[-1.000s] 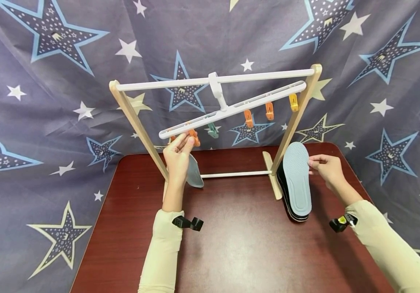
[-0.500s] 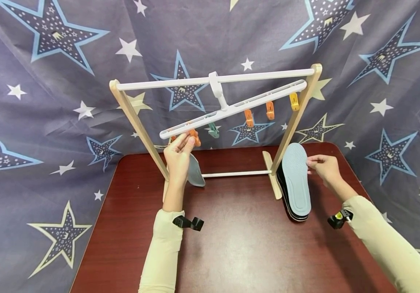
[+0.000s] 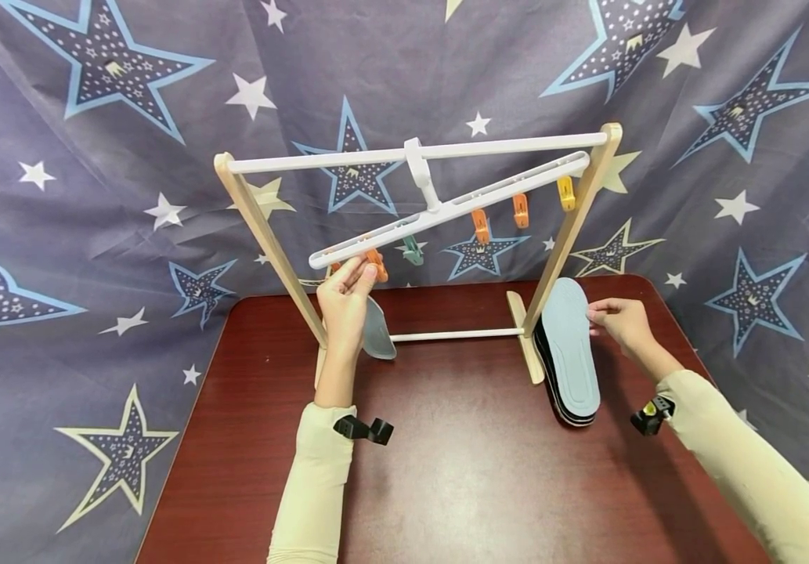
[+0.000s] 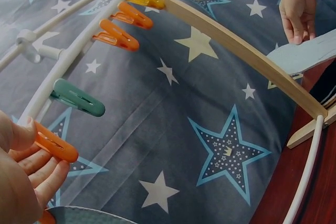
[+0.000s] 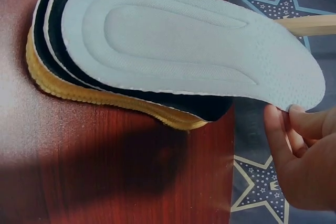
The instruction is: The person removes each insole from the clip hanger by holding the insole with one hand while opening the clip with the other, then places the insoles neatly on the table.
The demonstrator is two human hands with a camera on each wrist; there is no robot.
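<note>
My left hand (image 3: 344, 301) pinches an orange clothespin (image 4: 58, 145) near the low left end of the white clip hanger (image 3: 376, 235). Just below that hand hangs a grey-blue insole (image 3: 377, 333); its upper part is hidden behind the hand, where a second orange clip (image 4: 47, 217) partly shows. My right hand (image 3: 626, 323) pinches the side edge of a light blue insole (image 5: 173, 40) between thumb and fingers. The held end is lifted, while the other end rests on a stack of black insoles (image 5: 215, 107) with a yellow ridged one (image 5: 47, 85) at the bottom.
The hanger hooks over the top bar (image 3: 510, 146) of a wooden rack (image 3: 270, 247) and tilts, right end higher. A green clip (image 3: 413, 251), orange clips (image 3: 479, 226) and a yellow clip (image 3: 566, 194) hang from it. A starred cloth (image 3: 129, 329) backs the red-brown table (image 3: 446, 439).
My right hand has shifted slightly left, and the held end of the light blue insole has moved left and a little down with it. The left hand stays almost still at the orange clothespin.
</note>
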